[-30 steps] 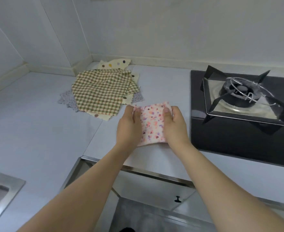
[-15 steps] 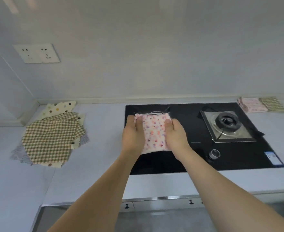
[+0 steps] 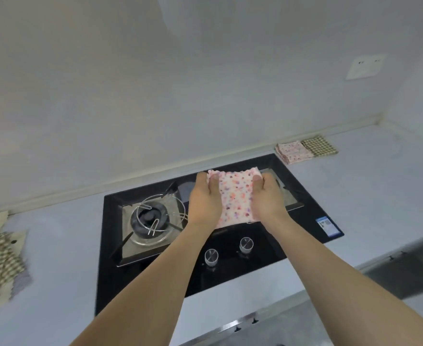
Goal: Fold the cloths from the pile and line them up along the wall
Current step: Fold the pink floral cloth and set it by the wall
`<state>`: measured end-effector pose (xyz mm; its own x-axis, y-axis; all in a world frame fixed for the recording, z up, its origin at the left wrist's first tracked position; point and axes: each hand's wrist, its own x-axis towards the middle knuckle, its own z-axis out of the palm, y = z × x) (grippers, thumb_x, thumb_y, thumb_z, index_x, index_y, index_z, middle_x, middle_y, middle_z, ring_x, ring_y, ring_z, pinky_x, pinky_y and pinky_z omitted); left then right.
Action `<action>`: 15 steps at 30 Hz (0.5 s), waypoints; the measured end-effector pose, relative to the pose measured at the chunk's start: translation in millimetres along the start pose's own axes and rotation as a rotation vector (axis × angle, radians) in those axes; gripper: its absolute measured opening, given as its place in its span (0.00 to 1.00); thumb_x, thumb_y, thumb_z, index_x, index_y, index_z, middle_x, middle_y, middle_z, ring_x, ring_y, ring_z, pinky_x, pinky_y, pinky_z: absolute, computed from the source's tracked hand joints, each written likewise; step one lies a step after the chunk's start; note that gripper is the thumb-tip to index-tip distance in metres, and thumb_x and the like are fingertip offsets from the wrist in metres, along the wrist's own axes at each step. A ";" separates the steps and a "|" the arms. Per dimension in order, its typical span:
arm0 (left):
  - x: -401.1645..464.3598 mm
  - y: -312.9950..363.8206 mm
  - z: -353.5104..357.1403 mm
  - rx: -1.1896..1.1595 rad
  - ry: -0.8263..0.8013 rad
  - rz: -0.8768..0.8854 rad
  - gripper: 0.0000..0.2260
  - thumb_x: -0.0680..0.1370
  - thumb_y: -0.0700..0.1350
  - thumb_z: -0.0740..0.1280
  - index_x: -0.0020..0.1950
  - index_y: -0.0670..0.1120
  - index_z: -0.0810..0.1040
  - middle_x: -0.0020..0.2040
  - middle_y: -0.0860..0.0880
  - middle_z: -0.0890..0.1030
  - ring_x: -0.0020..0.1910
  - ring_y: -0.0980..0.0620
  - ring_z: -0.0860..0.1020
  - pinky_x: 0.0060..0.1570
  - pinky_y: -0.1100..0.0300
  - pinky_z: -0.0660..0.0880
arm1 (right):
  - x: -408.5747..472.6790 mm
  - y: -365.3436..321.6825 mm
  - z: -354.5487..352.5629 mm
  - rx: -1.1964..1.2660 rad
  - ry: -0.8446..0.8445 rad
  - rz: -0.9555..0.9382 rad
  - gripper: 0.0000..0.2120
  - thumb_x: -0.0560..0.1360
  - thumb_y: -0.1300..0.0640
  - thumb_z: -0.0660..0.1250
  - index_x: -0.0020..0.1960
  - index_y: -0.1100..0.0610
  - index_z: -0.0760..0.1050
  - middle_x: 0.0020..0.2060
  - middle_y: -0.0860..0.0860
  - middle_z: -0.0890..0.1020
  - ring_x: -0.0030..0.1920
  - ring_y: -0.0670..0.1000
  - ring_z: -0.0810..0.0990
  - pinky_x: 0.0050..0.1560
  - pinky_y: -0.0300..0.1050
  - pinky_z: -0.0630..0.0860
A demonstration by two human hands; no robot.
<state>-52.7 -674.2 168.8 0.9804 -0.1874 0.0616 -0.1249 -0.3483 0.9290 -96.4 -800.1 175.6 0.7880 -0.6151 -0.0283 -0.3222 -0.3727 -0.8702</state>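
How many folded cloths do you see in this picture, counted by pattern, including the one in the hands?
Pink floral: 2, one held over the hob by the left hand and right hand, the held cloth, and one by the wall.
Green checked: 1, by the wall.
Total: 3.

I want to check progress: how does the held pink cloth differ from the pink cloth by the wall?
The held pink cloth hangs over the stove, gripped by both hands; the pink cloth by the wall lies flat on the counter, untouched, beside a checked cloth. Both are pink, spotted and folded.
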 end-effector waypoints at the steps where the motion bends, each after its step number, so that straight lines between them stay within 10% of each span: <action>1: 5.0 9.0 22.7 -0.016 -0.004 0.002 0.12 0.84 0.54 0.54 0.48 0.46 0.67 0.30 0.51 0.64 0.27 0.54 0.63 0.29 0.57 0.63 | 15.3 8.7 -17.4 -0.029 0.010 -0.019 0.13 0.83 0.49 0.48 0.56 0.56 0.66 0.37 0.49 0.73 0.37 0.46 0.73 0.35 0.45 0.68; 15: 75.8 88.7 231.4 -0.074 -0.056 -0.103 0.14 0.83 0.56 0.52 0.52 0.48 0.69 0.35 0.48 0.71 0.35 0.51 0.72 0.36 0.55 0.70 | 179.5 87.3 -176.3 0.142 -0.110 0.198 0.18 0.82 0.45 0.51 0.59 0.57 0.69 0.52 0.54 0.78 0.47 0.49 0.77 0.46 0.45 0.75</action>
<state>-24.8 -931.8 171.5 0.9772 -0.2055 -0.0541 -0.0104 -0.3005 0.9537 -75.5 -1065.6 181.3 0.7718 -0.5839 -0.2518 -0.4055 -0.1469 -0.9022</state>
